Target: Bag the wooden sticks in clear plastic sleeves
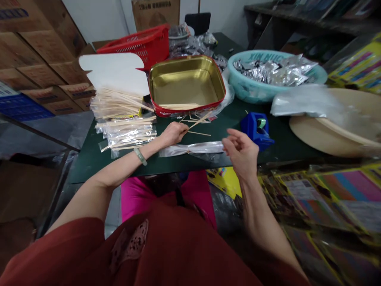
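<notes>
My left hand (173,133) is closed in a pinch on thin wooden sticks (199,121) that fan out toward the red-rimmed gold tin (187,82). My right hand (241,153) is closed on the end of a long clear plastic sleeve (192,148) lying flat on the dark green table (89,159). More sticks lie inside the tin along its front wall. A loose stick (200,134) rests on the table between my hands.
A pile of bagged sticks (125,123) lies to the left under a white card. A blue tape dispenser (256,128), a teal basin of foil packets (274,73), a red basket (139,43) and a tan bowl (336,127) surround the tin. Cardboard boxes stand at left.
</notes>
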### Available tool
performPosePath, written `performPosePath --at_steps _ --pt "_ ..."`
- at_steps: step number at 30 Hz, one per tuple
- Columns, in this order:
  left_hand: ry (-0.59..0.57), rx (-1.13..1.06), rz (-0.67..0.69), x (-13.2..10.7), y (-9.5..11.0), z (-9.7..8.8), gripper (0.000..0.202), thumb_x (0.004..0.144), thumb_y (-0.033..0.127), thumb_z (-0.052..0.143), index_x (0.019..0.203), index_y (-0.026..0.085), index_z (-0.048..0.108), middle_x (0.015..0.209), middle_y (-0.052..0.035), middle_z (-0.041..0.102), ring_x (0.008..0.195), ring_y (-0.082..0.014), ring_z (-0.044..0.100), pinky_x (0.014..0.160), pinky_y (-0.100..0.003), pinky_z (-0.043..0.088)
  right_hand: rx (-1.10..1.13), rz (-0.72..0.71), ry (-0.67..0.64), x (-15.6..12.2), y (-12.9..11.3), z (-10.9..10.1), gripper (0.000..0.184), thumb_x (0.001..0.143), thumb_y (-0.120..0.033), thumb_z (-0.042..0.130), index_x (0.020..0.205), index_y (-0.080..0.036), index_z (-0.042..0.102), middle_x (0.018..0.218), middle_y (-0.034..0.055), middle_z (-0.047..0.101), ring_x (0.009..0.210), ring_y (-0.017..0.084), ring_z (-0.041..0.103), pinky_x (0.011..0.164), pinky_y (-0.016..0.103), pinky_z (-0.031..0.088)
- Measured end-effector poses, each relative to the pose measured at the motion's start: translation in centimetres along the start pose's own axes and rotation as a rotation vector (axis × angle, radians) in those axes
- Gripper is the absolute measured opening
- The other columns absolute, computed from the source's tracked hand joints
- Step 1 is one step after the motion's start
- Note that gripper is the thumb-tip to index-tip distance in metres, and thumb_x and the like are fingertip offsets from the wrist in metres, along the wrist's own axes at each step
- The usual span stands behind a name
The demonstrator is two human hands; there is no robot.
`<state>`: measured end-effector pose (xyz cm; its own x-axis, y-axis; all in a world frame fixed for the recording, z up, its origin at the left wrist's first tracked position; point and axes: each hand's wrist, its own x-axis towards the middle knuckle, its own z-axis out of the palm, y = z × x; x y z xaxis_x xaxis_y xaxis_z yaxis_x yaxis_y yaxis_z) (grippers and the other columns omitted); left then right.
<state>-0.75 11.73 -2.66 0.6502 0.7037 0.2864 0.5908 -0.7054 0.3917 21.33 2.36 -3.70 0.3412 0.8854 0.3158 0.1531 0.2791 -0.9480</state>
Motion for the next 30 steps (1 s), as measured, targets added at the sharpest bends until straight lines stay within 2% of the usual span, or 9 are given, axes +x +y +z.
performPosePath --at_steps 3,5,8,13,17,21,24,27,30 --pt "-0.11 0.218 0.05 0.5 3.0 -0.1 0.024 0.083 0.007 0.042 0.08 0.011 0.066 0.079 -0.0112 0.067 0.074 -0.0197 0.061 0.063 -0.029 0.04 -0.066 -0.122 -0.113 0.3 -3.0 2.3 0.027 0.07 -0.033 0.075 0.093 -0.021 0.067 0.062 -0.0054 0.06 0.05 0.008 0.051 0.047 0.023 0.041" --pt "-0.147 0.279 0.045 0.7 4.5 -0.1 0.028 0.086 0.007 0.039 0.088 0.01 0.067 0.084 -0.0133 0.067 0.079 -0.0221 0.063 0.065 -0.031 0.04 -0.047 -0.156 -0.043 0.6 -3.8 3.4 0.018 0.078 -0.038 0.069 0.086 -0.021 0.067 0.058 -0.005 0.058 0.047 0.008 0.051 0.046 0.023 0.041" --pt "-0.147 0.319 0.045 0.7 5.7 -0.3 0.028 0.087 0.007 0.039 0.094 0.009 0.066 0.087 -0.0138 0.066 0.083 -0.0227 0.062 0.067 -0.031 0.041 0.021 -0.161 0.08 0.8 -3.5 3.8 0.025 0.084 -0.045 0.063 0.081 -0.021 0.066 0.054 -0.0057 0.055 0.044 0.007 0.049 0.043 0.021 0.04" --pt "-0.106 0.386 0.069 0.3 5.9 -0.2 0.03 0.089 0.006 0.038 0.102 0.011 0.065 0.093 -0.0133 0.065 0.089 -0.0229 0.06 0.066 -0.03 0.04 -0.029 -0.109 0.032 0.6 -2.8 2.2 0.029 0.084 -0.047 0.063 0.077 -0.019 0.064 0.061 -0.0027 0.06 0.05 0.009 0.056 0.045 0.022 0.044" --pt "-0.033 0.375 0.116 0.2 6.3 1.2 0.029 0.093 0.014 0.039 0.11 0.013 0.063 0.108 -0.0141 0.063 0.097 -0.0226 0.058 0.066 -0.029 0.041 -0.124 -0.182 0.161 1.1 -3.5 -0.9 0.023 0.09 -0.04 0.056 0.079 -0.02 0.061 0.066 0.0003 0.061 0.058 0.011 0.061 0.052 0.024 0.047" --pt "-0.283 0.362 0.206 1.3 6.3 3.5 0.03 0.086 0.003 0.042 0.102 0.013 0.065 0.104 -0.0114 0.065 0.095 -0.0207 0.059 0.067 -0.028 0.04 -0.383 -0.252 0.135 1.9 -3.0 -3.7 0.021 0.092 -0.034 0.051 0.079 -0.02 0.06 0.064 0.0003 0.059 0.055 0.012 0.056 0.057 0.028 0.046" --pt "-0.429 0.333 0.205 2.5 5.8 5.3 0.027 0.087 0.005 0.043 0.1 0.011 0.065 0.105 -0.0123 0.064 0.097 -0.0216 0.059 0.067 -0.029 0.039 -0.549 -0.242 0.079 2.3 -1.4 -4.2 0.016 0.089 -0.03 0.054 0.077 -0.021 0.06 0.061 -0.0004 0.058 0.058 0.014 0.055 0.062 0.03 0.044" --pt "-0.478 0.266 0.209 3.1 5.1 6.3 0.026 0.094 0.015 0.04 0.102 0.011 0.065 0.105 -0.0131 0.062 0.089 -0.0191 0.06 0.067 -0.028 0.039 -0.587 -0.224 0.047 2.4 -0.1 -3.8 0.011 0.086 -0.028 0.058 0.077 -0.022 0.061 0.063 0.0007 0.058 0.065 0.017 0.057 0.066 0.03 0.044" --pt "-0.487 0.244 0.203 3.2 4.7 6.4 0.029 0.093 0.015 0.042 0.114 0.012 0.061 0.107 -0.0124 0.059 0.085 -0.0171 0.058 0.066 -0.027 0.038 -0.677 -0.177 0.008 2.4 0.3 -3.4 0.011 0.087 -0.027 0.056 0.08 -0.021 0.062 0.068 0.0038 0.062 0.07 0.018 0.06 0.068 0.031 0.043"
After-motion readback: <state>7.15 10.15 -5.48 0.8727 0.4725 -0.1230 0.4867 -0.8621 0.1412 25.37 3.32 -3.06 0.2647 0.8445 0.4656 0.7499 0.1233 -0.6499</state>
